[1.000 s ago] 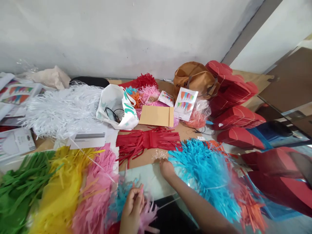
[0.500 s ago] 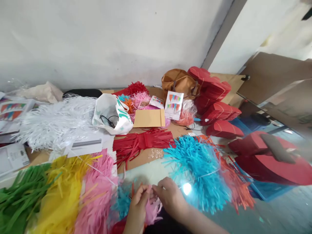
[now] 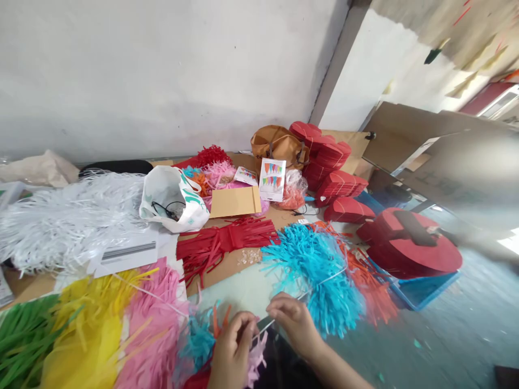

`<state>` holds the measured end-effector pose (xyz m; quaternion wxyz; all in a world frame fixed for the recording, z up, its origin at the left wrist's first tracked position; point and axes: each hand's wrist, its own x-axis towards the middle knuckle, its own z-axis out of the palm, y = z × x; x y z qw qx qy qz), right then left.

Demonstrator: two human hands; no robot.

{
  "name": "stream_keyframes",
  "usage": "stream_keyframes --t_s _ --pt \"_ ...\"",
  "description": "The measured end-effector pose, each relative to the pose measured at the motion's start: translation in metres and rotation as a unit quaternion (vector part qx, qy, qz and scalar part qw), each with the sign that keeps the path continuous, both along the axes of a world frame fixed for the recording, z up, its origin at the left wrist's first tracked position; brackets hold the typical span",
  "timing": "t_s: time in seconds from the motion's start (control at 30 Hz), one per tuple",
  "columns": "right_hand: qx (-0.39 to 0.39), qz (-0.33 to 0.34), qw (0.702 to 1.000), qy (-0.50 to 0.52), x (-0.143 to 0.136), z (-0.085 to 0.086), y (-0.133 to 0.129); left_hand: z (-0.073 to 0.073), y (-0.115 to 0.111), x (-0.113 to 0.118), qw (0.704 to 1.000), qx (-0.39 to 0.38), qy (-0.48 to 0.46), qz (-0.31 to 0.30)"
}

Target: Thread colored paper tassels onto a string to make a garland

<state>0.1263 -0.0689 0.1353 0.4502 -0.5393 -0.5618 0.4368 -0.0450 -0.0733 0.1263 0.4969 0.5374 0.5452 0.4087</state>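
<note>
My left hand (image 3: pixel 234 346) is closed at the table's near edge, thumb and forefinger pinched on a pink paper tassel (image 3: pixel 256 359) whose fringe hangs below the fingers. To its right is my right hand (image 3: pixel 294 323), its fingertips pressed together a short gap away. Whatever lies between those fingertips is too small to make out. Close to my left hand are blue paper strips (image 3: pixel 201 341) and an orange strip (image 3: pixel 216 322). A large blue fringe bundle (image 3: pixel 320 275) lies just beyond my right hand.
Green (image 3: pixel 24 340), yellow (image 3: pixel 87 329) and pink (image 3: pixel 152 324) fringe bundles lie left. A red bundle (image 3: pixel 227 240), small clear pieces (image 3: pixel 248 257), a white bag (image 3: pixel 174 200) and a brown envelope (image 3: pixel 235 202) sit ahead. Red paper stacks (image 3: pixel 409 243) stand right, over a blue crate (image 3: pixel 433 289).
The view has swung to the right, so the table's things appear farther left. My hands, whose fingertips were almost touching, are now farther apart.
</note>
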Motion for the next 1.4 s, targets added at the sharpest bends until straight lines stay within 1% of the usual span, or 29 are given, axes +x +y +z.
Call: stream_keyframes --t_s 0.03,0.1,0.2,0.3,0.4,0.5,0.57,0.63,0.7,0.77,0.83,0.87,0.93,0.97,1.03,1.1,1.27,1.33,1.4 --pt "-0.017 -0.006 0.999 0.028 -0.001 0.003 -0.001 0.002 0.0 -0.001 0.998 0.04 0.037 -0.014" --pt "-0.028 -0.001 0.998 0.056 -0.005 0.008 -0.002 0.005 0.0 -0.004 0.994 0.078 0.071 -0.037" --pt "-0.034 0.012 0.997 0.074 -0.01 0.011 -0.004 0.01 0.001 -0.006 0.981 0.156 0.113 -0.029" --pt "-0.039 0.01 0.997 0.067 -0.014 0.009 -0.005 0.013 0.003 -0.008 0.962 0.234 0.139 -0.035" --pt "-0.033 0.011 0.999 0.032 -0.015 0.008 -0.005 0.013 0.005 -0.008 0.95 0.265 0.156 -0.043" --pt "-0.004 0.025 1.0 -0.017 -0.016 0.009 -0.004 0.01 0.005 -0.008 0.943 0.277 0.181 -0.044" --pt "0.008 0.042 0.999 -0.029 -0.015 0.01 -0.002 0.006 0.004 -0.008 0.942 0.274 0.187 -0.043" --pt "0.0 0.057 0.998 -0.025 -0.014 0.009 -0.001 0.002 0.002 -0.007 0.956 0.233 0.175 -0.036" --pt "-0.032 0.066 0.997 -0.008 -0.012 0.008 0.001 -0.001 0.001 -0.007 0.977 0.154 0.146 -0.024" --pt "-0.081 0.077 0.993 0.031 -0.01 0.009 0.003 -0.001 0.0 -0.008 0.991 0.08 0.107 -0.022" --pt "-0.124 0.098 0.985 0.066 -0.007 0.012 0.004 0.0 0.002 -0.009 0.995 0.049 0.068 -0.046" --pt "-0.133 0.109 0.982 0.072 -0.006 0.013 0.004 0.001 0.003 -0.009 0.996 0.047 0.054 -0.06" --pt "-0.123 0.123 0.983 0.052 -0.003 0.015 0.005 0.004 0.005 -0.009 0.994 0.063 0.042 -0.079" --pt "-0.112 0.121 0.986 0.036 -0.001 0.016 0.005 0.006 0.006 -0.008 0.992 0.079 0.047 -0.083" --pt "-0.091 0.096 0.991 0.011 0.001 0.015 0.005 0.008 0.008 -0.007 0.989 0.108 0.071 -0.071" --pt "-0.084 0.077 0.993 0.007 0.003 0.013 0.004 0.01 0.008 -0.005 0.986 0.12 0.096 -0.06" --pt "-0.142 0.078 0.982 0.095 0.01 0.006 0.002 0.009 0.006 0.0 0.985 0.115 0.104 -0.071" --pt "-0.135 0.077 0.985 0.077 0.014 0.008 0.002 0.008 0.006 0.001 0.986 0.102 0.104 -0.079" --pt "-0.111 0.067 0.991 0.041 0.019 0.01 0.002 0.007 0.007 0.003 0.986 0.09 0.107 -0.09"
